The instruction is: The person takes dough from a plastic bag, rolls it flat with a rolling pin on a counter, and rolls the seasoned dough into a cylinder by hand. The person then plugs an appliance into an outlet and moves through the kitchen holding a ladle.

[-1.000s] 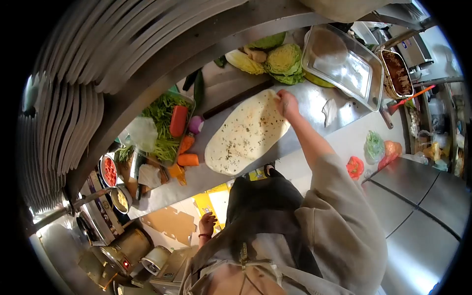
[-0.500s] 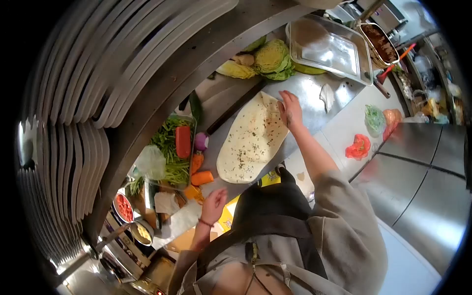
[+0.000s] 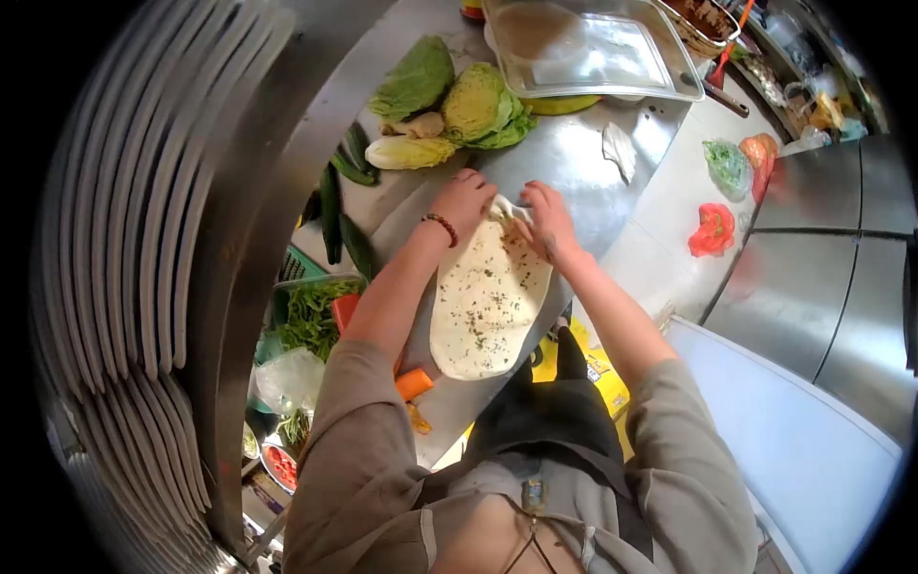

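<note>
A long, flat sheet of dough (image 3: 488,311), sprinkled with green herb bits and reddish flecks, lies on the steel worktop (image 3: 571,143). My left hand (image 3: 466,203), with a beaded bracelet at the wrist, is closed on the left side of the dough's far end. Across from it, my right hand (image 3: 547,222) curls its fingers over the far right edge. Between both hands the far edge is lifted and puckered into a small fold. Some fingertips are hidden behind the dough.
Left of the dough lie cucumbers (image 3: 331,212), a carrot piece (image 3: 414,385) and a tub of cut greens (image 3: 320,311). Cabbage (image 3: 478,103) and a clear plastic container (image 3: 593,57) stand beyond. Stacked plates (image 3: 143,210) line the left.
My left hand has come up from beside the near end to the dough's far edge. My right hand has closed there too, and the far end is now gathered up.
</note>
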